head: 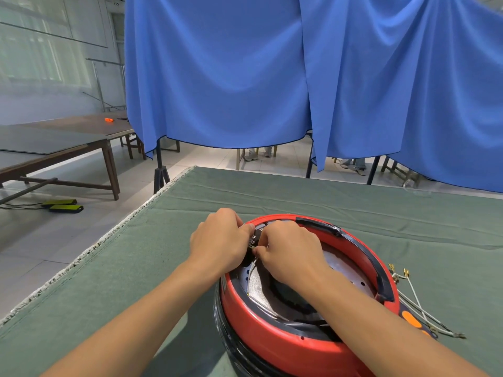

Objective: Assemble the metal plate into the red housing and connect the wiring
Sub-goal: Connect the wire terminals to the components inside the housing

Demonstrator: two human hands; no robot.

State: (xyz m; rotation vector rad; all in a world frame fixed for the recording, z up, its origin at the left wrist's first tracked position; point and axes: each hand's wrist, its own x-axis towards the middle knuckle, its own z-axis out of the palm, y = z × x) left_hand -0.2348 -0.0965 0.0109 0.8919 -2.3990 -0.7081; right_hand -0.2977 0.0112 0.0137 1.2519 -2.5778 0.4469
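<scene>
Hands pinch connector – red housing opening upward

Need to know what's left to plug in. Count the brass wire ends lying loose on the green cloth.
2 plainly show: brass wire ends at and, right of the red housing. A darker tip lies nearer at; too small to tell. Others may hide behind the housing or under the hands.

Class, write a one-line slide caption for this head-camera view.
Both hands, left hand and right hand, pinch wiring at the red housing's far rim; metal plate sits inside.
</scene>
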